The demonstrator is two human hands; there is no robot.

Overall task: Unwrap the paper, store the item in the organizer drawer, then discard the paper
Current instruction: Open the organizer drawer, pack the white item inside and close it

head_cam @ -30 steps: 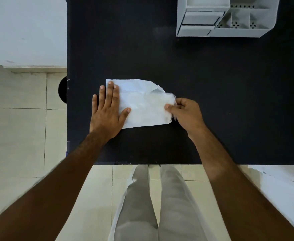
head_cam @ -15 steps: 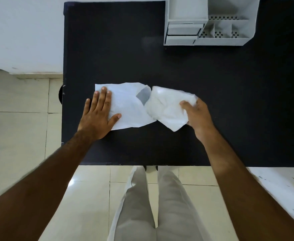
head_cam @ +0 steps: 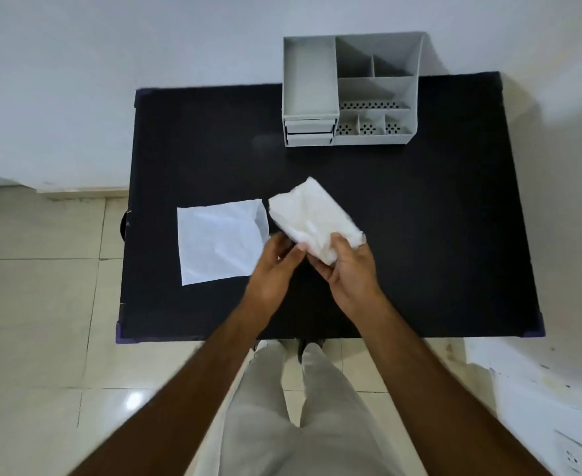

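Since a moment ago the left hand (head_cam: 276,266) has left the flat sheet (head_cam: 221,240) on the table (head_cam: 420,235); both hands now lift the wrapped bundle (head_cam: 313,218), each grip pinching its paper. The hidden item could slip out as folds open. One organizer (head_cam: 348,91), two papers

1. Bench (head_cam: 403,235): black, matt, smooth top surface.
2. Flat paper sheet (head_cam: 219,243): thin, white, matt paper, faintly creased.
3. Wrapped bundle (head_cam: 312,218): white paper, crumpled and wrinkled, matt.
4. Organizer (head_cam: 349,94): light grey plastic, smooth, matt; some compartments have perforated floors.
5. Floor (head_cam: 42,321): pale tiles, glossy, with a light reflection.
6. Trousers (head_cam: 303,424): light grey cloth, matt.
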